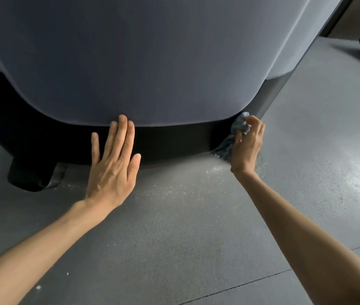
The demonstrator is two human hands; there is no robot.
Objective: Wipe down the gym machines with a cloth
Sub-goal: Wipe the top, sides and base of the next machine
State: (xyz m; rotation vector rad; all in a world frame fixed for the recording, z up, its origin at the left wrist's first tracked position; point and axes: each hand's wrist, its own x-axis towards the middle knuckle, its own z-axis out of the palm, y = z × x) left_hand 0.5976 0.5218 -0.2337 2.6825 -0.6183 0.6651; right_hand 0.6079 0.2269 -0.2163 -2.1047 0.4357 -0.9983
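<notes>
Where the machine's grey-blue panel [152, 62] curves down to meet its black base [174, 142], the cloth [238, 126] shows as a crumpled wad of mottled blue and pale fabric. One bunch sticks up above the fingers and a looser fold trails down toward the floor [196, 238]. Much of it is covered by the right hand [246, 148], so its full shape cannot be made out, and whether its lower fold touches the floor is hard to tell. The machine is cut off at the top and on both sides; only its lower shroud, the dark base and one stubby black foot [27, 177] at the left are seen. The right hand grips the cloth with curled fingers and holds it against the base's right corner. The left hand [113, 164] lies well apart from the cloth, flat and spread with straight fingers, its fingertips on the panel's lower edge. Pale specks dot the floor between the two hands.
</notes>
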